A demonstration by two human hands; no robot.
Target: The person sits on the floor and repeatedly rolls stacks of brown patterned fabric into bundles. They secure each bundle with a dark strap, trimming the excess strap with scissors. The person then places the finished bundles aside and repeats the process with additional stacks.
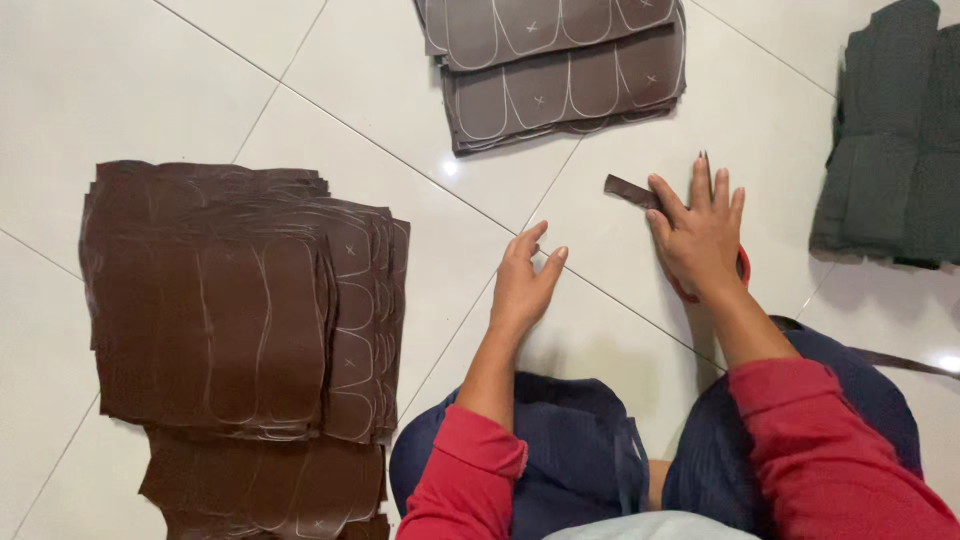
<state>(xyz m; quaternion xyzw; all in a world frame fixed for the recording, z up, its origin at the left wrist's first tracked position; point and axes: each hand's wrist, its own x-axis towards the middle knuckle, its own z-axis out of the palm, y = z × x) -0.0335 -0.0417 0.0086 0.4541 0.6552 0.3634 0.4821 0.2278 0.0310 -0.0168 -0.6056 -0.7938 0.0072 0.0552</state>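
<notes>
1. Nearest the camera, the person sits on the white tiled floor (120,90), knees in dark blue cloth, red sleeves reaching forward.
2. The left hand (525,285) is empty, with fingers loose and slightly curled and the fingertips resting lightly on the tile; it seems only to prop or wait.
3. The right hand (700,235) lies flat, fingers spread, pressing on red-handled scissors (742,268) whose handle loop shows at the wrist and blade tip past the fingers. I cannot tell whether the fingers pass through the handle.
4. Touching its index finger lies a small brown leather offcut (628,190), on the tile just left of the hand.
5. To the left, within easy reach, sits a stack of dark brown leather sheets (230,310) chalked with sole-like outlines.
6. Farther off lie grey-brown marked sheets (560,70), kept apart by colour, and at far right a dark green fabric pile (890,140).
</notes>
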